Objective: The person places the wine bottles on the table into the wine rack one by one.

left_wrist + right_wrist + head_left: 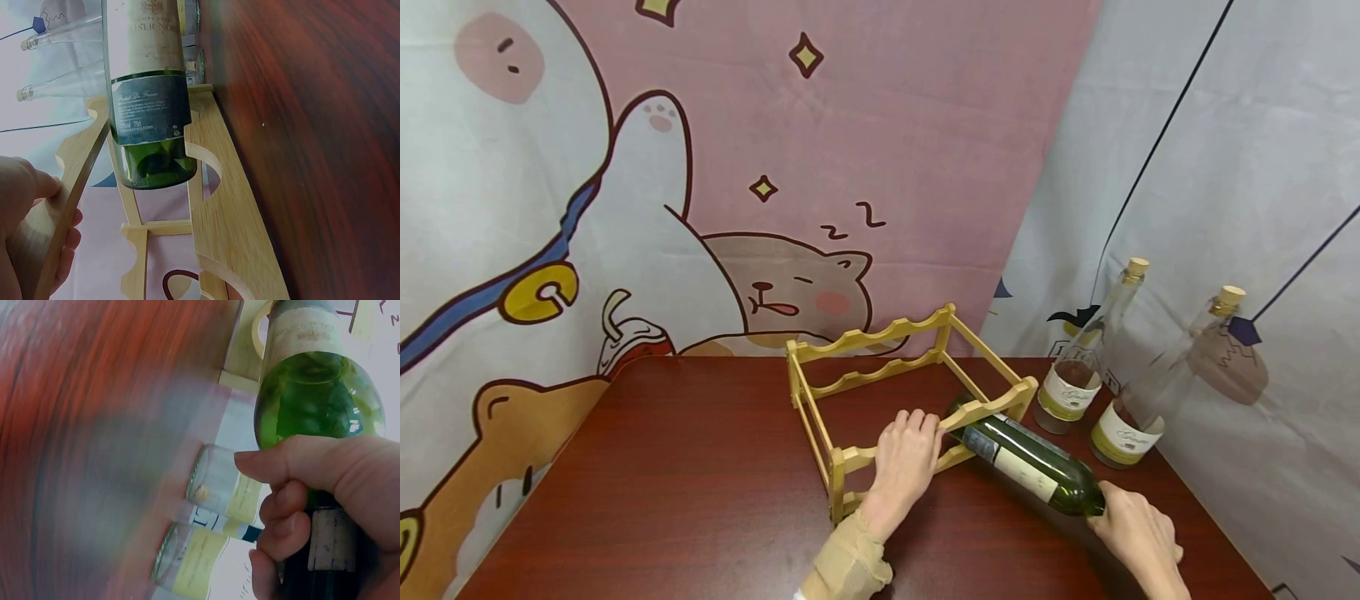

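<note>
Thumb and fingers of the left hand (904, 458) wrap the upper front rail (1006, 400) of the wooden wine rack (837, 492). To that hand's right, the green glass wine bottle (1041, 457) lies base-first between upper rail and lower front rail (957, 456), long axis running far left to near right. Dark-blue label (980, 442) sits baseward, cream label (1025, 477) neckward. Right hand (1138, 529), the nearer, grips the neck.
</note>
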`<action>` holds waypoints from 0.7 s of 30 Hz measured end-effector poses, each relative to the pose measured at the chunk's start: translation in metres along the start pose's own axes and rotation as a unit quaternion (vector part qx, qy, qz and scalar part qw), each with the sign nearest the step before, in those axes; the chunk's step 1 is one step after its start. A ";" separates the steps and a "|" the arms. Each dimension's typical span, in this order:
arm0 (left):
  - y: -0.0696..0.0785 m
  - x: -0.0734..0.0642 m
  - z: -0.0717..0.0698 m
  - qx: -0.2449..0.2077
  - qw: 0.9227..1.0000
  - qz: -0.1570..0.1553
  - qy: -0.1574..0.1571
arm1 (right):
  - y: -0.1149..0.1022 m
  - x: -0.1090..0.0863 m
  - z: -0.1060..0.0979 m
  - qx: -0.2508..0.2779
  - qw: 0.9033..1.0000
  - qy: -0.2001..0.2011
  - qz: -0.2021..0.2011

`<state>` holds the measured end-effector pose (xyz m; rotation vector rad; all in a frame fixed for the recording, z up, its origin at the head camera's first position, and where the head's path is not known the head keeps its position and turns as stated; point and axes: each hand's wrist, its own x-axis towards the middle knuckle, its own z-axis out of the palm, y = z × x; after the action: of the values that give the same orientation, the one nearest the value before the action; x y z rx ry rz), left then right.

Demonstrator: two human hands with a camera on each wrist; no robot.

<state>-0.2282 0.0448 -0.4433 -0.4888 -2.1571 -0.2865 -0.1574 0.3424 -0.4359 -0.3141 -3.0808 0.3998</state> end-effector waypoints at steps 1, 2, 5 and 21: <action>0.000 0.000 0.000 0.000 1.000 0.000 0.000 | -0.001 0.000 0.001 -0.001 1.000 0.005 -0.005; 0.000 0.000 0.000 0.000 1.000 0.000 -0.001 | -0.002 0.000 0.002 -0.004 1.000 0.014 -0.012; 0.000 -0.001 0.000 0.000 1.000 -0.001 -0.005 | -0.004 0.000 0.005 -0.007 0.999 0.038 -0.028; -0.001 -0.001 0.000 0.000 1.000 0.003 0.004 | -0.025 0.005 0.019 0.016 0.997 0.066 -0.034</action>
<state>-0.2283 0.0441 -0.4441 -0.4940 -2.1479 -0.2844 -0.1680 0.3151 -0.4484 -0.2239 -2.9438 0.4079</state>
